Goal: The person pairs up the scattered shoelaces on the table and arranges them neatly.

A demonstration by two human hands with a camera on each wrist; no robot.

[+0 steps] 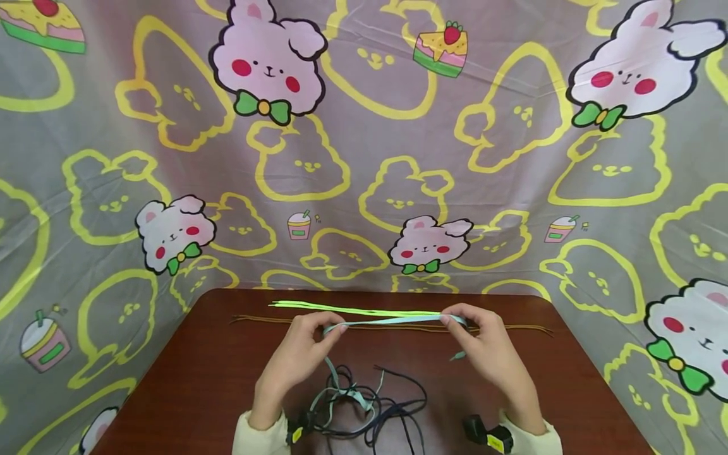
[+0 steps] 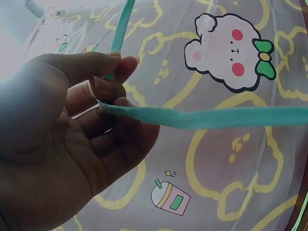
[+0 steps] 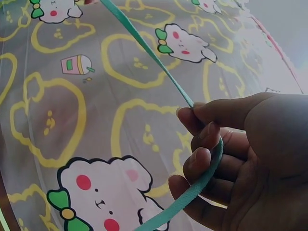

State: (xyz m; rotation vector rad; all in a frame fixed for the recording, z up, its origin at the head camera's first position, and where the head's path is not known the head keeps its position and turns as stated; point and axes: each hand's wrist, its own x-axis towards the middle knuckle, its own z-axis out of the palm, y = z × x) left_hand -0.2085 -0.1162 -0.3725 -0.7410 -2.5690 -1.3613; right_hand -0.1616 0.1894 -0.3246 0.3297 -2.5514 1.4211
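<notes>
A flat teal shoelace [image 1: 389, 320] is stretched between the two hands above the table. My left hand [image 1: 296, 351] pinches it between thumb and fingers, and the lace [image 2: 216, 118] runs off to the right in the left wrist view. At the other side my right hand [image 1: 491, 347] pinches the lace [image 3: 149, 53] too, its remaining length passing across the curled fingers. A loose end hangs below the right hand. Beneath the hands lies a tangle of dark shoelaces [image 1: 398, 409], with pale teal lace mixed in.
Beyond the hands, neon green laces [image 1: 341, 309] lie roughly straight across the brown table [image 1: 188, 379]. Thin brown laces [image 1: 523, 327] stretch alongside, partly hidden by the hands. A patterned cloth [image 1: 352, 145] hangs around the table's back and sides.
</notes>
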